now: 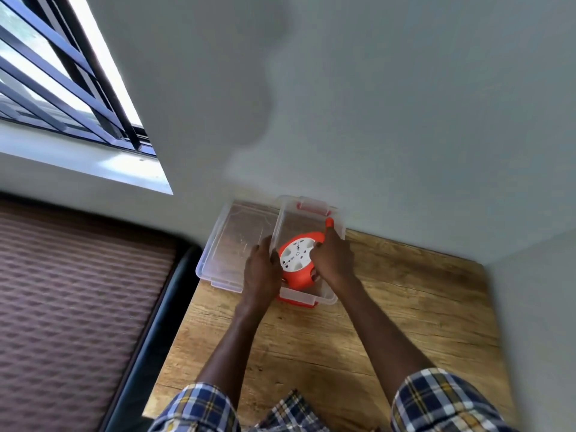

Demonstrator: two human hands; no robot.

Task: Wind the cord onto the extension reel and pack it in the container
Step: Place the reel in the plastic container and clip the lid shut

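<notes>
The orange extension reel with a white socket face lies inside the clear plastic container, which has red latches and stands on the wooden table against the wall. My right hand grips the reel's right side, near its orange handle. My left hand holds the container's left rim, fingers curled over the wall beside the reel. No loose cord shows.
The container's clear lid lies flat to the left of it, partly over the wooden table's left edge. A grey wall rises right behind. A brown patterned surface and a barred window lie to the left.
</notes>
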